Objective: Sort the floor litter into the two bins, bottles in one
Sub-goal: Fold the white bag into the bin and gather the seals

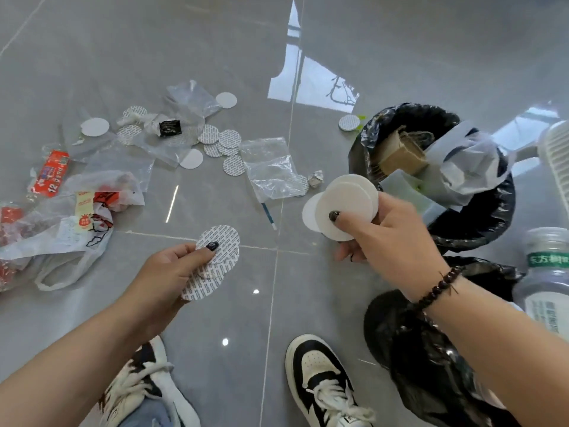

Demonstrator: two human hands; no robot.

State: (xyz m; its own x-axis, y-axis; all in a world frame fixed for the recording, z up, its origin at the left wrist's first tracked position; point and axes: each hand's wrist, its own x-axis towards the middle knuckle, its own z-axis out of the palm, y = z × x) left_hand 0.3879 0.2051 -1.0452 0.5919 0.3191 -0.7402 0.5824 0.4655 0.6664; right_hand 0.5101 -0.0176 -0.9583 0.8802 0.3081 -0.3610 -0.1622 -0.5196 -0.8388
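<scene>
Both hands are busy with the round cap-liner discs. The right hand (388,238), at centre right of the frame, pinches a small fan of plain white discs (345,204) between thumb and curled fingers, just short of the rim of the black-lined bin (480,223) that already holds cardboard (400,149) and a crumpled white bag. The left hand (172,272), lower centre, pinches a stack of printed discs (215,260) the same way, thumb on top, fingers curled beneath.

The step in hand looks to be dropping the right-hand bundle into that upper bin. To do it well, I would carry the hand on until it sits fully above the opening before loosening the thumb; these discs are light and flat, and let go at the rim they would likely flutter back onto the tiles. Tipping the fan edge-down should help them fall together. The left stack can follow the same route, so it ought to be kept squeezed until the right hand is out of the way.

A second black-lined bin (431,349) sits at lower right with a clear bottle (545,285) beside or in it; the frame edge cuts it off, so I cannot tell which. That one seems meant for bottles, so the discs should stay clear of it.

Plenty remains in the upper left: more loose discs (221,140), clear plastic bags (271,167), a foil scrap, a red-printed wrapper (50,174) and a white carrier bag (77,229).
</scene>
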